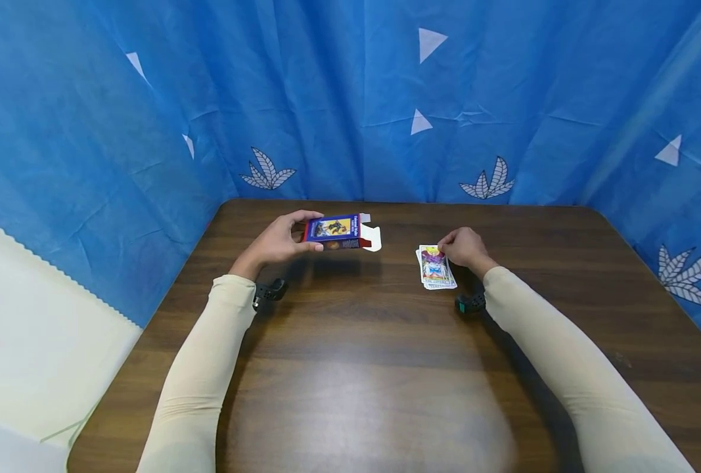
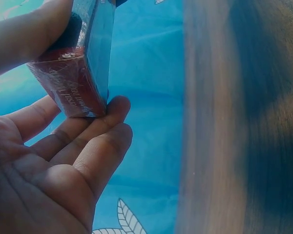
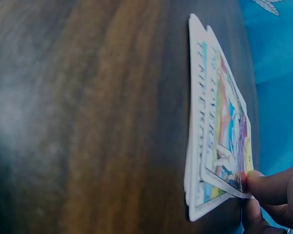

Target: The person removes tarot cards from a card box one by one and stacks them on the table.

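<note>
My left hand (image 1: pixel 278 242) grips a blue and red card box (image 1: pixel 334 227) above the table, thumb on one side and fingers on the other. The box's white end flap (image 1: pixel 371 237) hangs open toward the right. In the left wrist view, the red closed end of the box (image 2: pixel 68 83) faces the palm. To the right, my right hand (image 1: pixel 464 248) pinches the top card (image 3: pixel 229 131), an illustrated one marked "The Lovers", by its edge. Other cards (image 3: pixel 196 97) lie slightly fanned beneath it on the table.
The dark wooden table (image 1: pixel 350 355) extends around both hands. A blue curtain (image 1: pixel 350 98) with white triangles and leaf prints hangs behind its far edge. At the left is a pale cloth (image 1: pixel 31 328). Each wrist wears a small black device.
</note>
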Available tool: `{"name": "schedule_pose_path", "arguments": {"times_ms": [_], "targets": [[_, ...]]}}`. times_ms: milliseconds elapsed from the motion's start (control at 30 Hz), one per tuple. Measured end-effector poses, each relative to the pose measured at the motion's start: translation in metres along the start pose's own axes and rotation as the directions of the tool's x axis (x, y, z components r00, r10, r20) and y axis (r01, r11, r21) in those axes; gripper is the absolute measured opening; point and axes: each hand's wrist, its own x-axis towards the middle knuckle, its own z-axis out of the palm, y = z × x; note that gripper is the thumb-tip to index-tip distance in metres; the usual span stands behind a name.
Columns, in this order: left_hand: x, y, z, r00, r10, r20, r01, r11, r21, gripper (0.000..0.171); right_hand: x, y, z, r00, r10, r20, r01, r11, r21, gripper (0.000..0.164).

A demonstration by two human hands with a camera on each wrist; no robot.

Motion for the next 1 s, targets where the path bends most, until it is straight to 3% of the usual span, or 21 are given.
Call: {"name": "schedule_pose_path", "arguments": {"times_ms": [300, 367, 433, 533, 633, 700, 767, 1000], "targets": [[0.003, 0.001, -0.002, 1.000, -0.003, 0.013, 0.003, 1.000, 0.017, 0.068, -0.007, -0.019, 0.002, 0.995, -0.033, -0.095, 0.031, 0.999, -0.020, 0.030], [0.004, 0.001, -0.002, 1.000, 0.002, 0.022, -0.003, 1.000, 0.015, 0.068, -0.011, -0.030, 0.003, 0.988, -0.094, -0.127, 0.100, 0.994, 0.049, 0.031], [0.005, 0.001, -0.002, 1.000, 0.007, 0.024, -0.007, 1.000, 0.010, 0.067, -0.016, -0.047, 0.004, 0.977, -0.167, -0.134, 0.189, 0.966, 0.176, 0.031], [0.005, 0.000, -0.003, 1.000, 0.009, 0.021, -0.010, 1.000, 0.004, 0.067, -0.024, -0.075, 0.006, 0.964, -0.263, -0.025, 0.248, 0.870, 0.426, 0.029], [0.005, -0.001, -0.003, 1.000, 0.005, 0.020, -0.005, 1.000, 0.001, 0.067, -0.032, -0.098, 0.008, 0.934, -0.307, 0.184, 0.149, 0.801, 0.580, 0.030], [0.005, -0.001, -0.003, 1.000, 0.003, 0.020, -0.003, 1.000, 0.000, 0.067, -0.036, -0.109, 0.010, 0.903, -0.301, 0.306, 0.065, 0.801, 0.595, 0.028], [0.004, -0.002, -0.002, 1.000, 0.004, 0.020, -0.004, 1.000, -0.006, 0.067, -0.038, -0.115, 0.013, 0.883, -0.288, 0.369, 0.022, 0.813, 0.582, 0.027], [0.003, 0.001, 0.000, 1.000, 0.015, 0.021, -0.015, 1.000, -0.023, 0.067, -0.039, -0.122, 0.023, 0.896, -0.236, 0.376, -0.005, 0.841, 0.540, 0.028]]}}
